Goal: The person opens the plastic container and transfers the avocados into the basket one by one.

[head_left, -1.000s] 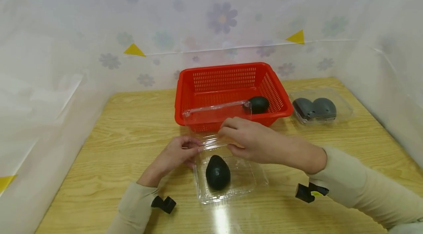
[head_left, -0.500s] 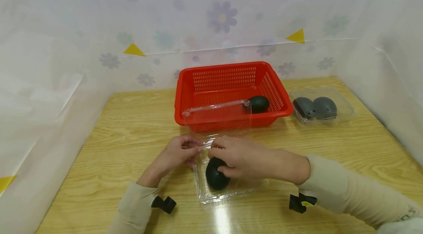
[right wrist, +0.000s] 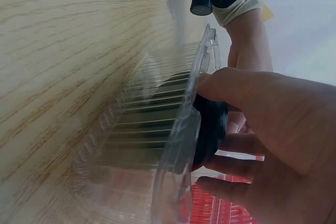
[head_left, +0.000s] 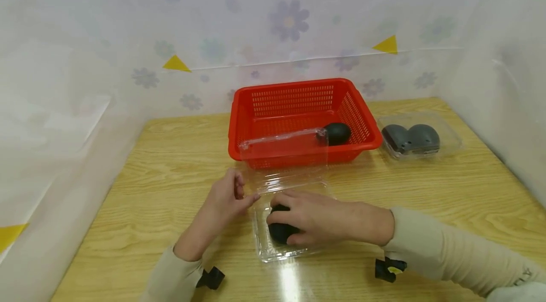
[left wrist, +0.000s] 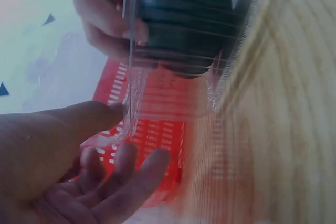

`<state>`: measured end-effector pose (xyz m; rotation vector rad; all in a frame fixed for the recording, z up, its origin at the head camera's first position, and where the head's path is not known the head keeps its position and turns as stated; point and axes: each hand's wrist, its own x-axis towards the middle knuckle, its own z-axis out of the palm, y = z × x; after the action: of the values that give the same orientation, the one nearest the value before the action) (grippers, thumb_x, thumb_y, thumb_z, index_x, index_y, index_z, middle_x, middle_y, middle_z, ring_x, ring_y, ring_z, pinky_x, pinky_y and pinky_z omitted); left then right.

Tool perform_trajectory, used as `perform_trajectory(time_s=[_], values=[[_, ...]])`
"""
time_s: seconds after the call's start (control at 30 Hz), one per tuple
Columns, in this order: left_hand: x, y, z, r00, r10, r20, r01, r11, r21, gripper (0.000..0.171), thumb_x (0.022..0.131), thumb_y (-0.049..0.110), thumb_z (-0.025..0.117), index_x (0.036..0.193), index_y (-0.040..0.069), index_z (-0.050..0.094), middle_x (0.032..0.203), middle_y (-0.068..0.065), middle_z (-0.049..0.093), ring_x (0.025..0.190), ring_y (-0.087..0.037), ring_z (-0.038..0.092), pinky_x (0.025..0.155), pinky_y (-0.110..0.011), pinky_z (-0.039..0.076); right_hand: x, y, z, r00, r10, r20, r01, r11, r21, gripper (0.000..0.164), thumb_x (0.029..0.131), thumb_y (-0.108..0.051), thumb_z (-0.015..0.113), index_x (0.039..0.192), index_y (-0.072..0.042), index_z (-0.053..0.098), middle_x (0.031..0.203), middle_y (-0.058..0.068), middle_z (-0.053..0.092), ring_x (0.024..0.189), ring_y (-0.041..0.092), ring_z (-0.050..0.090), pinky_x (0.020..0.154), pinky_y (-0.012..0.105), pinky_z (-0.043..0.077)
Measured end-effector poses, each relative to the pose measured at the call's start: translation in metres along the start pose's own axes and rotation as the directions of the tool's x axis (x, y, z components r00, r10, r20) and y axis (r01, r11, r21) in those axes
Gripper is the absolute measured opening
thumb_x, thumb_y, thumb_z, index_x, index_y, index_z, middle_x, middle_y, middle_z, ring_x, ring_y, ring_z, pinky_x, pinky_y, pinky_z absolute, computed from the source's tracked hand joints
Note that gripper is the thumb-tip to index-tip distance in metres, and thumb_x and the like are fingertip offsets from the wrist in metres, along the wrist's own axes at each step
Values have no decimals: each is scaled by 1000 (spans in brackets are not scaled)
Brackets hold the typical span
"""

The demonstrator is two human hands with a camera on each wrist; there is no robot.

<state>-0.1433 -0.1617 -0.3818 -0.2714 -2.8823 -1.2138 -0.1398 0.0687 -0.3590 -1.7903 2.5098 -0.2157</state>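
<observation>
A dark green avocado (head_left: 280, 234) lies in the base of a clear plastic clamshell container (head_left: 265, 251) on the table. My right hand (head_left: 313, 216) is over it with fingers and thumb curved around its sides, gripping it. The right wrist view shows the thumb by the container's rim and the fingers around the avocado (right wrist: 210, 127). At the container's left back corner is my left hand (head_left: 223, 197), its thumb tip right at the rim. In the left wrist view its other fingers (left wrist: 128, 190) hang loosely bent, holding nothing. The raised lid (head_left: 283, 150) tilts back.
Behind the lid stands a red slotted basket (head_left: 235, 131), with another avocado (head_left: 338, 134) in its right front corner. A closed clear container (head_left: 449, 143) holding two dark avocados (head_left: 424, 137) sits to the right. Patterned white sheeting (head_left: 187, 13) encloses the table's back and sides.
My right hand has come down and toward me from the lid's hinge onto the avocado. My left hand's fingers have loosened and lifted slightly off the container's corner.
</observation>
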Motion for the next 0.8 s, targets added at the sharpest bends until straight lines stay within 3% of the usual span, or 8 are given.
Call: perform_trajectory(time_s=[0.07,0.13,0.23,0.33,0.43,0.5,0.6,0.8], values=[[-3,3,2,994,93,-57,-87,991,97,36,71,23,75,82,11,43,65,0,46,57,-10,42,48,-19,38,0,0,0,1000,2,-1,-2,1000,2,44,80,-39,64,119,-29,49,121,0,44,105,14,45,85,29,47],[-6,5,3,967,236,-100,-210,953,218,34,71,20,75,76,13,42,63,3,43,56,-7,40,47,-16,36,0,0,0,1000,6,4,-6,1000,7,44,80,-39,64,120,-29,48,122,-1,44,106,14,45,85,29,47],[-9,8,6,868,483,-116,-404,823,398,24,72,16,73,76,14,49,68,5,47,60,-5,45,51,-14,41,-1,1,0,1000,6,0,-6,1000,8,44,79,-37,65,119,-28,48,121,-1,44,106,13,45,84,28,47],[-10,10,7,770,634,-64,-532,695,485,19,74,12,70,89,14,58,83,3,55,73,-7,54,61,-17,49,-3,3,0,1000,-9,-22,10,1000,4,46,77,-34,67,118,-27,48,120,-2,44,104,11,46,84,27,48],[-11,8,8,714,699,25,-618,615,490,24,77,14,69,100,14,62,97,1,60,89,-12,56,74,-22,51,-5,5,0,998,-39,-46,40,999,12,48,75,-28,68,118,-23,47,120,-2,44,106,11,46,86,27,47],[-12,6,8,691,719,75,-665,591,456,27,77,18,69,103,12,63,104,-1,61,97,-15,56,81,-25,49,-8,6,0,998,-47,-49,49,998,36,49,74,-24,69,118,-22,46,123,-2,44,108,11,46,88,27,47],[-20,3,5,683,719,127,-694,585,420,42,77,33,69,111,9,61,114,-4,59,107,-19,54,90,-29,46,-11,8,-1,999,-36,-31,38,997,71,51,73,-20,69,118,-22,45,126,-2,44,110,10,47,88,28,47],[-41,4,5,795,576,191,-586,650,484,88,69,71,52,134,11,42,137,-3,42,124,-20,41,100,-37,38,-14,11,-4,1000,11,17,-12,997,77,51,74,-26,69,119,-25,44,129,-4,43,109,10,49,87,30,48]])
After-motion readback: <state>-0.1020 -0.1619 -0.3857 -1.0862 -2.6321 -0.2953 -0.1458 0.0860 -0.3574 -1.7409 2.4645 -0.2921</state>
